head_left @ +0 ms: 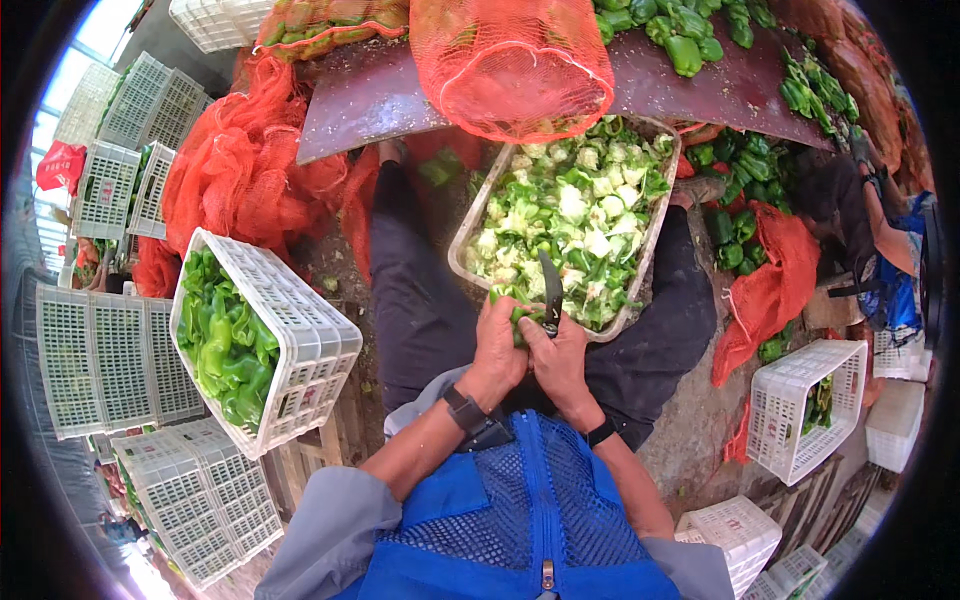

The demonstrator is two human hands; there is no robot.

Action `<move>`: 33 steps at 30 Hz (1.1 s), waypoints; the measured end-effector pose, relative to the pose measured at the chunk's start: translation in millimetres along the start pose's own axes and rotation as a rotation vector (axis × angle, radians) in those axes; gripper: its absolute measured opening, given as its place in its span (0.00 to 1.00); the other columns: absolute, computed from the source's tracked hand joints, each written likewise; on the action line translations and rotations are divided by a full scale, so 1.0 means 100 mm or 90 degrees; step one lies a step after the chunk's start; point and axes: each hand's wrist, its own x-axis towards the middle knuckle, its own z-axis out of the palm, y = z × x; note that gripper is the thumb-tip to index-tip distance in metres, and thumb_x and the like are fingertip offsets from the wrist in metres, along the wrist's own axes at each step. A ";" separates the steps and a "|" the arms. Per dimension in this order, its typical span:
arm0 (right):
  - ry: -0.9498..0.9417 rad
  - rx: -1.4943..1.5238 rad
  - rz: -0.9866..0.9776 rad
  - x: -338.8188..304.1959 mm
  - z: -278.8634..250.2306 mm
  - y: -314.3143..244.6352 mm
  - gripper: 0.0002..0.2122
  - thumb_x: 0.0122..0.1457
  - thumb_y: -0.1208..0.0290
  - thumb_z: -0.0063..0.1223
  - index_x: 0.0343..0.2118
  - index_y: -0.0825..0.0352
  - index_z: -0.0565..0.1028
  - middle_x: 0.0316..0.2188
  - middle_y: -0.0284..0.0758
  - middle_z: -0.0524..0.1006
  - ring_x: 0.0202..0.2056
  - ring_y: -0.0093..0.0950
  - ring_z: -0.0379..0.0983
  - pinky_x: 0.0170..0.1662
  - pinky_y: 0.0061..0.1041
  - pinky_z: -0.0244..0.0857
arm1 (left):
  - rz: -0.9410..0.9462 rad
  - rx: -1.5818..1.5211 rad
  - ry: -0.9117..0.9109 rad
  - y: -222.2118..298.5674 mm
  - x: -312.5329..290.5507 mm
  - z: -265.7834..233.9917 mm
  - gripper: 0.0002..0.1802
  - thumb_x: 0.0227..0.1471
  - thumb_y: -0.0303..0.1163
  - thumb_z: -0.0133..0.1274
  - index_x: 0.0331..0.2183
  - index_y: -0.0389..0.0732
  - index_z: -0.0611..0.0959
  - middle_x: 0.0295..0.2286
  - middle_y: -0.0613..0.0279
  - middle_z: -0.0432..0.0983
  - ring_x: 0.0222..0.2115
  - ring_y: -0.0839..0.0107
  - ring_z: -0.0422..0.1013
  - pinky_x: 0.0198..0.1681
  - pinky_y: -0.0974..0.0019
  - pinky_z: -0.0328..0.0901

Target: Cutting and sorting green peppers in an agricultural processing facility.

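Observation:
My left hand (498,348) is closed around a green pepper (520,320), mostly hidden by the fingers. Beside it, my right hand (562,362) grips a small knife (552,288) with a dark blade pointing up and away from me. Both hands meet just over the near edge of a pale plastic tub (464,238) between my legs. Heaped in this tub are cut pepper tops and cores (580,215), green with whitish seed clusters.
At my left a tilted white crate (305,345) holds whole green peppers (225,350). An orange mesh sack (515,65) hangs over the dark board (375,105) ahead. More peppers (685,35) lie there. Another white crate (808,400) stands right; a person's arm (885,225) shows beyond.

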 end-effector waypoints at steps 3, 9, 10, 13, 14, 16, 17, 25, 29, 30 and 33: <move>0.042 0.106 0.102 0.07 -0.01 0.01 0.08 0.68 0.70 0.59 0.39 0.72 0.80 0.27 0.29 0.80 0.24 0.18 0.74 0.27 0.22 0.67 | 0.060 0.045 -0.009 -0.03 -0.15 0.06 0.29 0.58 0.27 0.46 0.62 0.45 0.68 0.45 0.56 0.75 0.40 0.62 0.76 0.43 0.57 0.76; 0.078 0.223 0.234 0.23 -0.09 -0.25 0.09 0.70 0.67 0.58 0.37 0.68 0.77 0.21 0.28 0.75 0.12 0.18 0.64 0.15 0.21 0.59 | 0.012 0.135 -0.124 0.11 -0.09 -0.08 0.40 0.57 0.31 0.46 0.71 0.51 0.60 0.52 0.52 0.74 0.48 0.57 0.74 0.44 0.53 0.75; 0.079 0.225 0.234 0.24 -0.12 -0.29 0.09 0.70 0.67 0.58 0.37 0.68 0.77 0.21 0.28 0.75 0.12 0.18 0.64 0.15 0.21 0.59 | -0.017 0.050 -0.150 0.15 -0.09 -0.05 0.42 0.57 0.30 0.47 0.72 0.50 0.58 0.51 0.51 0.74 0.47 0.55 0.75 0.46 0.51 0.75; 0.112 0.348 0.147 0.31 -0.24 -0.40 0.12 0.70 0.64 0.60 0.42 0.69 0.76 0.21 0.30 0.75 0.13 0.17 0.64 0.14 0.21 0.58 | -0.059 -0.068 -0.195 0.18 0.00 -0.11 0.44 0.56 0.30 0.49 0.72 0.50 0.58 0.50 0.49 0.74 0.47 0.52 0.76 0.50 0.47 0.74; 0.113 0.348 0.147 0.37 -0.29 -0.45 0.12 0.70 0.64 0.60 0.42 0.69 0.76 0.21 0.30 0.75 0.13 0.17 0.64 0.14 0.21 0.58 | -0.069 -0.101 -0.214 0.19 0.03 -0.15 0.43 0.56 0.30 0.50 0.72 0.49 0.59 0.50 0.49 0.74 0.47 0.51 0.75 0.53 0.45 0.73; 0.194 0.004 0.083 0.49 -0.43 -0.63 0.15 0.67 0.63 0.64 0.44 0.70 0.76 0.23 0.31 0.77 0.17 0.20 0.68 0.20 0.23 0.64 | -0.074 -0.068 -0.216 0.23 0.00 -0.11 0.41 0.58 0.32 0.51 0.71 0.49 0.61 0.50 0.49 0.74 0.48 0.51 0.76 0.56 0.46 0.72; 0.257 -0.211 -0.068 0.59 -0.54 -0.38 0.14 0.64 0.66 0.67 0.42 0.71 0.78 0.25 0.31 0.79 0.23 0.22 0.73 0.28 0.24 0.68 | -0.075 -0.063 -0.220 0.23 -0.01 -0.09 0.40 0.59 0.33 0.52 0.71 0.49 0.61 0.50 0.49 0.74 0.47 0.51 0.76 0.56 0.47 0.72; 0.043 -0.013 0.069 0.14 -0.17 -0.29 0.06 0.61 0.73 0.67 0.34 0.69 0.81 0.25 0.31 0.82 0.27 0.19 0.75 0.33 0.27 0.71 | 0.073 0.112 -0.166 0.26 -0.05 0.06 0.38 0.62 0.35 0.50 0.71 0.46 0.62 0.49 0.51 0.74 0.46 0.59 0.76 0.54 0.54 0.73; -0.025 -0.203 0.062 0.13 -0.13 -0.17 0.09 0.63 0.66 0.66 0.36 0.68 0.82 0.20 0.32 0.80 0.23 0.20 0.76 0.29 0.25 0.70 | 0.148 0.275 -0.192 0.30 -0.11 0.09 0.41 0.58 0.34 0.49 0.72 0.42 0.61 0.51 0.54 0.74 0.47 0.66 0.74 0.52 0.61 0.73; -0.052 -0.210 0.101 0.13 -0.12 -0.22 0.11 0.63 0.64 0.66 0.37 0.67 0.83 0.18 0.32 0.79 0.21 0.21 0.75 0.25 0.24 0.69 | 0.186 0.327 -0.192 0.29 -0.11 0.06 0.42 0.57 0.34 0.49 0.72 0.41 0.61 0.52 0.55 0.73 0.47 0.67 0.74 0.52 0.62 0.73; -0.117 -0.082 0.334 0.20 -0.12 -0.42 0.12 0.63 0.62 0.66 0.35 0.68 0.81 0.19 0.33 0.79 0.16 0.19 0.73 0.19 0.22 0.66 | 0.269 0.434 -0.231 0.29 0.00 -0.08 0.44 0.56 0.32 0.50 0.72 0.38 0.58 0.55 0.53 0.71 0.50 0.66 0.72 0.55 0.60 0.71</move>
